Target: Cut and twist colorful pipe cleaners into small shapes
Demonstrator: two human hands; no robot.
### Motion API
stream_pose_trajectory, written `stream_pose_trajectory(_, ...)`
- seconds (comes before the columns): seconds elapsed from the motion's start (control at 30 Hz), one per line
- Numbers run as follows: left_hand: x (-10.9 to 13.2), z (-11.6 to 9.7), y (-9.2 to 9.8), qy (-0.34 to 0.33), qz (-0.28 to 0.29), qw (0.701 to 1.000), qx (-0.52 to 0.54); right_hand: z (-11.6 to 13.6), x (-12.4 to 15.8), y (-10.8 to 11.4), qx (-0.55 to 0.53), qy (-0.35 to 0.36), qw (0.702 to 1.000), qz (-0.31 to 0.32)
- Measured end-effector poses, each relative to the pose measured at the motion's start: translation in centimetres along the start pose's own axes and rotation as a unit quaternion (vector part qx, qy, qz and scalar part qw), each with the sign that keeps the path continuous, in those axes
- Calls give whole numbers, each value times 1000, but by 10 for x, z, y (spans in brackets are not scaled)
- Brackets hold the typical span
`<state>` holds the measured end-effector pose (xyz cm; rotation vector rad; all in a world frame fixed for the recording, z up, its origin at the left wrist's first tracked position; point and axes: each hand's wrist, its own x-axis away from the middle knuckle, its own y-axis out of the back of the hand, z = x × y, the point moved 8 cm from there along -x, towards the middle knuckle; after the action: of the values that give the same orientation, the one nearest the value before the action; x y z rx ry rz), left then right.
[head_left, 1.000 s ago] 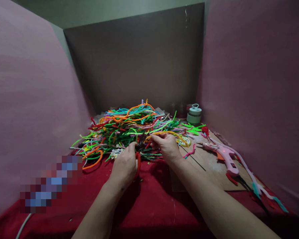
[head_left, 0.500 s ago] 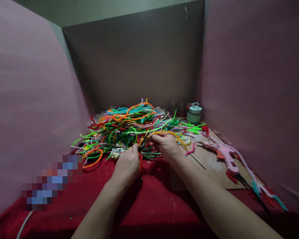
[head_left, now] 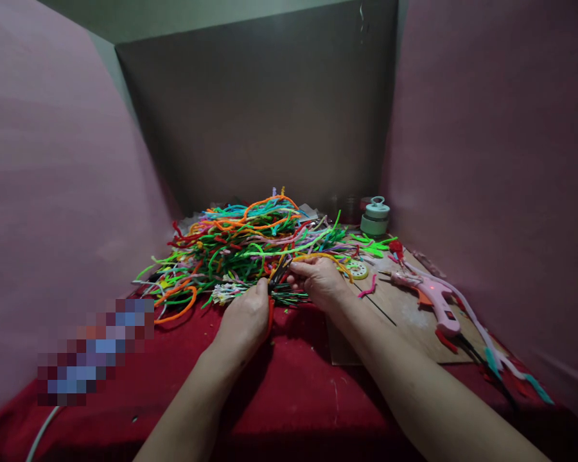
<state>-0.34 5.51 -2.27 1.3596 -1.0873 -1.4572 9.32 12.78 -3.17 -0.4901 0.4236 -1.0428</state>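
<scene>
My left hand (head_left: 245,314) is closed around red-handled pliers (head_left: 279,276), their dark jaws pointing up and to the right. Most of the handles are hidden in the palm. My right hand (head_left: 320,282) pinches a yellow-orange pipe cleaner (head_left: 340,264) near one end, close by the jaw tips. The rest of it arcs over the back of that hand toward the right. Whether the jaws touch it I cannot tell. Beneath and behind both hands lies a bundle of thin dark green stems (head_left: 291,297) with pale tips (head_left: 225,292).
A large heap of coloured pipe cleaners (head_left: 250,240) rises at the back. On the right, a pink glue gun (head_left: 436,298) lies on a wooden board (head_left: 380,343), near a yellow-rimmed disc (head_left: 357,269), a pink piece (head_left: 368,287) and a mint-green container (head_left: 374,218). Red cloth (head_left: 289,391) covers the table.
The pipe cleaner has shifted slightly in my right hand, its free end drawn in toward the left. My left hand keeps its hold on the pliers, and the jaws look closer together.
</scene>
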Motion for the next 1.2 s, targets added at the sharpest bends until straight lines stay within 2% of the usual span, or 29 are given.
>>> stream_pose_trajectory(0.17,1,-4,0,-13,1,1000,17,-2,1,1,2,-9,1000,0)
stream_pose_trajectory(0.5,1,-4,-2,-18,-17,999,-35,-12,2,2,-59,-45,997,-25)
stream_pose_trajectory(0.73,2,-2,0,31,8,999,-22,-13,4,2,-84,-61,994,-39)
stream_pose_trajectory(1.03,3,0,-4,64,35,997,19,-14,5,-2,-112,-68,990,-50)
stream_pose_trajectory(1.1,2,2,-3,70,26,995,59,-12,5,-2,-112,-63,990,-52)
stream_pose_trajectory(1.2,1,8,7,77,-44,981,173,-7,6,-2,-96,-51,993,-44)
